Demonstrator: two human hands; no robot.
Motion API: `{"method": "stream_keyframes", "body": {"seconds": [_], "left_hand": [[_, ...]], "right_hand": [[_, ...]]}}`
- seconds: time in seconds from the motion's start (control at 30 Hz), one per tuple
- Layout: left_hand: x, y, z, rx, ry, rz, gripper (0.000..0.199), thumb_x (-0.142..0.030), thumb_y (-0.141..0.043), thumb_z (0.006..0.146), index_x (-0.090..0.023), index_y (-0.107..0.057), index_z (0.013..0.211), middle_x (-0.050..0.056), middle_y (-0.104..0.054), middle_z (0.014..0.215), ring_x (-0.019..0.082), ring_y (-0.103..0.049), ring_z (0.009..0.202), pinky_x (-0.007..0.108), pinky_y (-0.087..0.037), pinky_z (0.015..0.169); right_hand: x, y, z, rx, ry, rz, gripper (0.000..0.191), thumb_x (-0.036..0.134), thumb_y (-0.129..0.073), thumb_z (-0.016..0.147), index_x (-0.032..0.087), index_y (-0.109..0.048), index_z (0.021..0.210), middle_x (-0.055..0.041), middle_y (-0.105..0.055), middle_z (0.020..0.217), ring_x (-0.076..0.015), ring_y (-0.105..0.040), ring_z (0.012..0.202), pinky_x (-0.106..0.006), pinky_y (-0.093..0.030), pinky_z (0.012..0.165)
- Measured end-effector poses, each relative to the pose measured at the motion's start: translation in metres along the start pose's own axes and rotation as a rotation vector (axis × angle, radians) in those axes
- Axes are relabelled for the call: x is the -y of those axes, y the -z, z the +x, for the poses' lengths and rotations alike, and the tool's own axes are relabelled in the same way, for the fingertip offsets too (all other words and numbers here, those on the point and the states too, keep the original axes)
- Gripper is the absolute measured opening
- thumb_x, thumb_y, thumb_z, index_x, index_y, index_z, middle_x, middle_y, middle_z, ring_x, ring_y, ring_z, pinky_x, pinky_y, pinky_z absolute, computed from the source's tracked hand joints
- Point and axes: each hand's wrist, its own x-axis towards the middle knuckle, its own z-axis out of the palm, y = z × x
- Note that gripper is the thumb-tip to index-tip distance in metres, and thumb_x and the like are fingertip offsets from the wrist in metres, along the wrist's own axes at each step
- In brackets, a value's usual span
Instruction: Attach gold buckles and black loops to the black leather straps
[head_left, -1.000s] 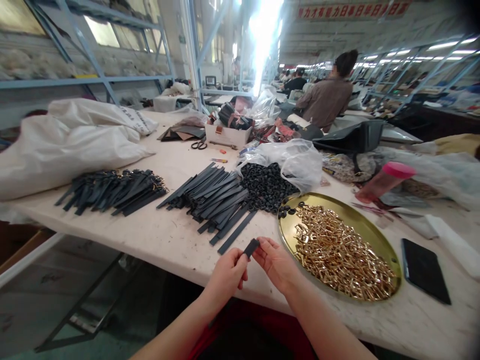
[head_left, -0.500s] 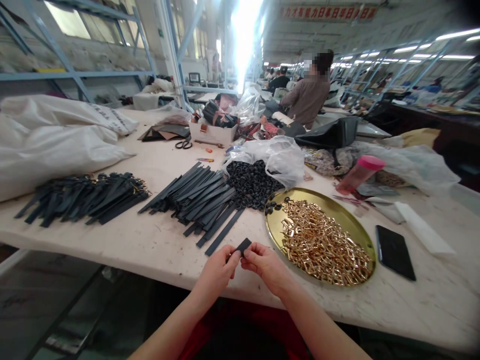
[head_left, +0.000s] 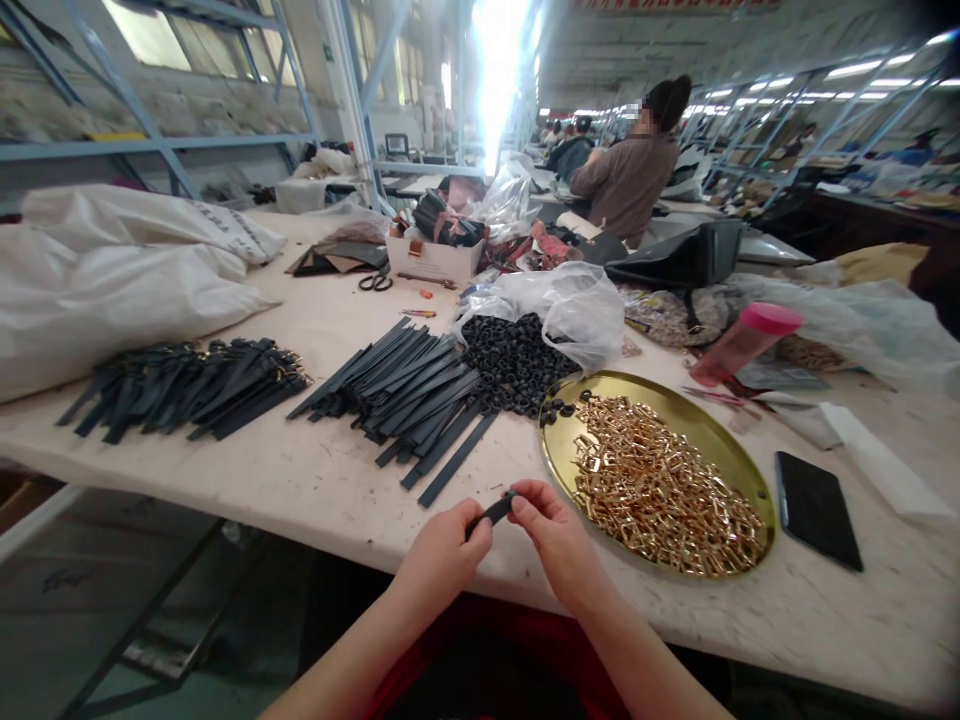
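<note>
Near the front edge of the table, my left hand [head_left: 452, 545] is closed around a dark strap [head_left: 495, 512]. The fingertips of my right hand [head_left: 546, 520] pinch the strap's far end; whether a small loop or buckle sits there is hidden by the fingers. Just beyond my hands lies a fanned pile of flat dark straps [head_left: 409, 395]. Behind it to the right is a heap of small black loops [head_left: 514, 365], partly in a clear plastic bag [head_left: 581, 305]. Close to my right hand, a round gold tray [head_left: 559, 455] holds many gold buckles [head_left: 667, 490].
Straps with gold fittings [head_left: 187, 385] lie at the left, before a big white sack [head_left: 112, 270]. A phone [head_left: 817, 508] and a pink-lidded bottle [head_left: 746, 343] are at the right. Scissors [head_left: 375, 282] and a white box [head_left: 435, 257] sit farther back. A person [head_left: 634, 180] stands beyond the table.
My hands have drawn slightly apart, so more of the strap shows between them. My right hand has turned and now grips its end. The whole view has shifted slightly.
</note>
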Motion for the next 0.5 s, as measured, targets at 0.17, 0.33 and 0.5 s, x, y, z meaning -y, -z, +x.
{"method": "stream_keyframes", "body": {"seconds": [0.17,0.33,0.5], "left_hand": [[-0.004,0.004,-0.005,0.048,-0.029,0.143,0.019,-0.026,-0.040,0.077,-0.020,-0.039,0.059,-0.003,-0.042,0.054,0.013,-0.039,0.054,0.026,-0.020,0.052],[-0.008,0.002,-0.017,0.145,-0.058,-0.053,0.018,-0.028,-0.035,0.082,-0.019,-0.050,0.081,0.000,-0.051,0.067,0.015,-0.048,0.063,0.025,-0.031,0.058],[-0.007,-0.004,-0.022,0.302,0.032,-0.378,0.046,-0.031,-0.030,0.086,-0.018,-0.023,0.130,-0.007,-0.043,0.058,0.009,-0.038,0.044,0.022,-0.032,0.049]], "right_hand": [[-0.001,0.005,-0.009,0.058,0.135,-0.246,0.021,0.030,-0.069,0.065,0.019,-0.058,0.079,0.0019,-0.057,0.073,-0.0135,-0.051,0.070,-0.027,-0.040,0.069],[0.008,0.007,-0.014,0.169,0.035,-0.274,0.020,0.029,-0.068,0.066,0.018,-0.056,0.078,0.0030,-0.054,0.069,-0.0128,-0.049,0.068,-0.026,-0.037,0.066],[0.007,0.000,-0.023,0.108,0.030,-0.173,0.037,0.032,-0.069,0.063,0.020,-0.050,0.092,0.0036,-0.052,0.072,-0.0128,-0.049,0.069,-0.027,-0.038,0.067]]}}
